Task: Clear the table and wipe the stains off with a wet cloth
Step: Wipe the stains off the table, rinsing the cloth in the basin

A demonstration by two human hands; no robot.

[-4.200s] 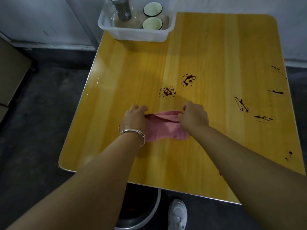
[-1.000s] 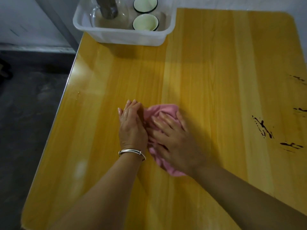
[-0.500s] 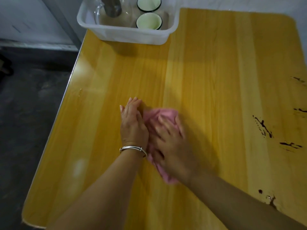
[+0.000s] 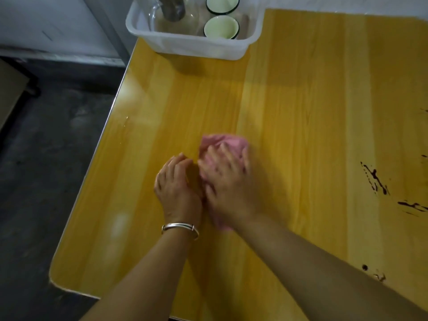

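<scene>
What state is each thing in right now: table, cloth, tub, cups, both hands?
Table, dark stains on its right part.
Cloth, bunched on the table.
Right hand, fingers spread, pressing the cloth.
Left hand, resting on the table beside the cloth.
Tub, at the table's far left corner.
Cups, upright in the tub, nothing seen inside.

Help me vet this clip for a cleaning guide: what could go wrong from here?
1. The right hand presses a bunched pink cloth mid-table; dragged across the dark stains on the right, it may smear rather than lift them.
2. The small spots by the near right edge could be missed.
3. The plastic tub of cups seems to overhang the far left corner; a wide stroke might nudge it.
</scene>
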